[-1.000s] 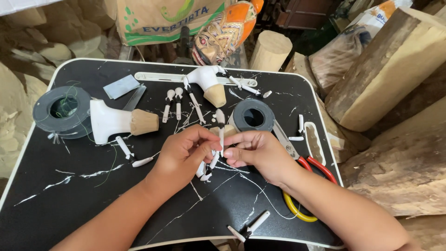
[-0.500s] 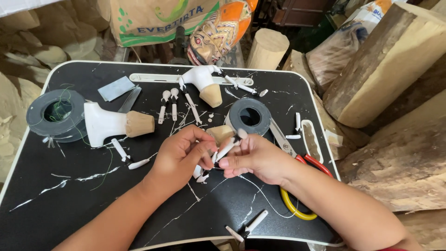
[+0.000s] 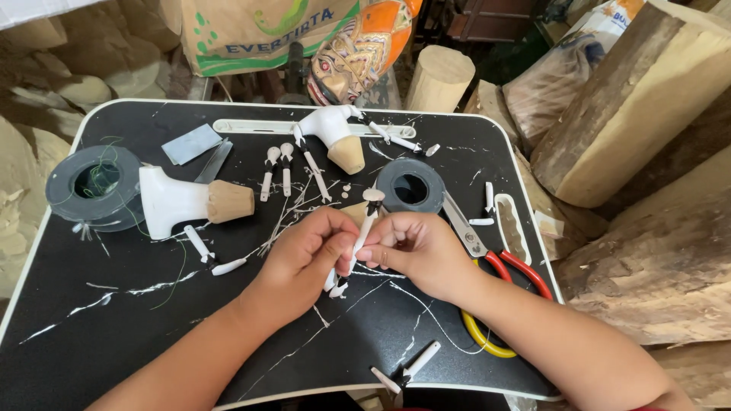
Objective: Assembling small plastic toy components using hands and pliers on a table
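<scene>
- Left hand (image 3: 304,255) and right hand (image 3: 415,251) meet over the middle of the black marbled tabletop (image 3: 114,320), fingertips touching.
- Both pinch closed on one thin white stick-shaped puppet arm piece with dark joints (image 3: 358,240); it runs tilted between the hands, rounded top end poking out above the fingers, lower end hanging just below the left thumb, near the tabletop surface.
- Behind the hands: small dark grey tape roll (image 3: 411,186), just beyond the right hand's knuckles.
- Right of the right hand: red-handled scissors (image 3: 487,255), blades pointing towards the tape roll; a yellow loop (image 3: 483,342) lies under the right forearm.
- Left of the left hand: white-painted wooden torso with bare wood end (image 3: 190,202) lying on its side, beside a large grey wire spool (image 3: 91,186).
- Far edge: second white wooden torso (image 3: 335,137), a white flat strip (image 3: 251,125), a grey metal plate (image 3: 192,143).
- Loose white stick pieces (image 3: 285,167) lie between the torsos; more sit near the front edge (image 3: 419,359).
- Painted wooden mask (image 3: 358,53) and raw wood logs (image 3: 632,106) sit off the tabletop, well apart from the hands.
</scene>
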